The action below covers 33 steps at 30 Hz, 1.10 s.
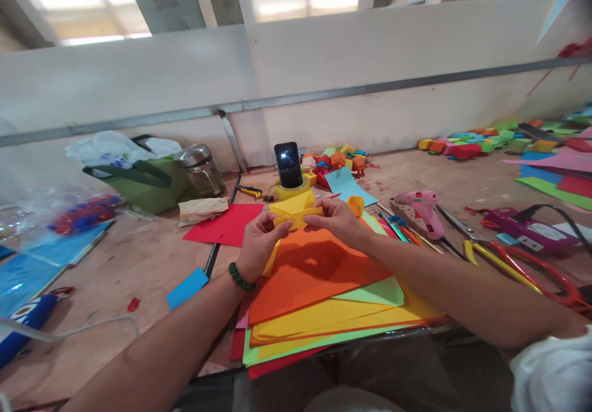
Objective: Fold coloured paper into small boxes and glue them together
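Note:
Between my two hands is a piece of folded yellow paper [292,207], raised above a stack of coloured sheets. My left hand [259,242], with a dark beaded bracelet at the wrist, pinches its left end. At the right end, my right hand [340,219] grips it between thumb and fingers. An orange sheet [319,276] lies on top of the stack beneath, with yellow sheets [314,319] and a green sheet [377,293] showing under it. Just beyond my right hand sits a small folded yellow paper piece [355,206].
A phone [287,164] stands upright behind my hands, near a heap of small coloured paper shapes [340,162]. To the right lie a pink glue gun [423,211] and large scissors [504,264]. A green bag [148,184] and a glass jar [203,171] stand back left.

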{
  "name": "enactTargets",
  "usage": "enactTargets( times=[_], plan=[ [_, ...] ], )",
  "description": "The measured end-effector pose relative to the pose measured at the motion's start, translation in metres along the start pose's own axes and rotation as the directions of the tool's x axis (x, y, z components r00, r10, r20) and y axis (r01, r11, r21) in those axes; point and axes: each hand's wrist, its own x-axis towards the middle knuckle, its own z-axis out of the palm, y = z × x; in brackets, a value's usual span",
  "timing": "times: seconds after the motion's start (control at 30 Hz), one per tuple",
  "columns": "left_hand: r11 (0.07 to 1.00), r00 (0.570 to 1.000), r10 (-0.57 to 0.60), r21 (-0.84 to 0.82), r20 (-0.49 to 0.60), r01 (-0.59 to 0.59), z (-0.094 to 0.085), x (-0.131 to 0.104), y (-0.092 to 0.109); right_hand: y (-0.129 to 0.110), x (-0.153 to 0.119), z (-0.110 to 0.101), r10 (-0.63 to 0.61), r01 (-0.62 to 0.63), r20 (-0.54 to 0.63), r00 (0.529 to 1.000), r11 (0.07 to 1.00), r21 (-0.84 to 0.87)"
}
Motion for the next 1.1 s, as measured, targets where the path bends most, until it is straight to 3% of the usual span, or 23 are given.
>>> enactTargets(
  times=[0.23, 0.37, 0.5, 0.67, 0.87, 1.1],
  plan=[
    [1.000, 0.998, -0.026, -0.020, -0.049, 0.025, 0.0016, 0.0001, 0.0033, 0.0013, -0.0015, 0.0032, -0.046, 0.048, -0.084, 0.995, 0.999, 0.026],
    [0.999, 0.999, -0.024, 0.023, 0.027, 0.024, 0.0000, -0.0007, 0.0029, 0.0016, 0.0007, -0.0007, -0.031, 0.031, -0.009, 0.999, 0.999, 0.010],
    [0.990, 0.988, -0.132, 0.053, 0.081, 0.128, -0.0013, -0.0008, -0.0013, 0.0021, 0.0005, 0.0000, -0.070, 0.071, 0.025, 0.997, 0.996, -0.051],
    [0.991, 0.988, -0.132, 0.035, 0.074, 0.130, 0.0005, -0.0016, 0.0011, 0.0016, -0.0042, 0.0048, -0.077, 0.095, 0.146, 0.986, 0.988, -0.125],
    [0.980, 0.979, -0.185, 0.094, 0.088, 0.177, 0.0005, -0.0014, 0.0030, -0.0023, -0.0034, 0.0035, -0.077, 0.098, 0.098, 0.992, 0.970, -0.221],
    [0.979, 0.977, -0.180, 0.120, 0.115, 0.166, -0.0004, 0.0004, -0.0018, -0.0073, 0.0019, -0.0036, 0.012, 0.035, 0.195, 0.981, 0.971, -0.235]
  ],
)
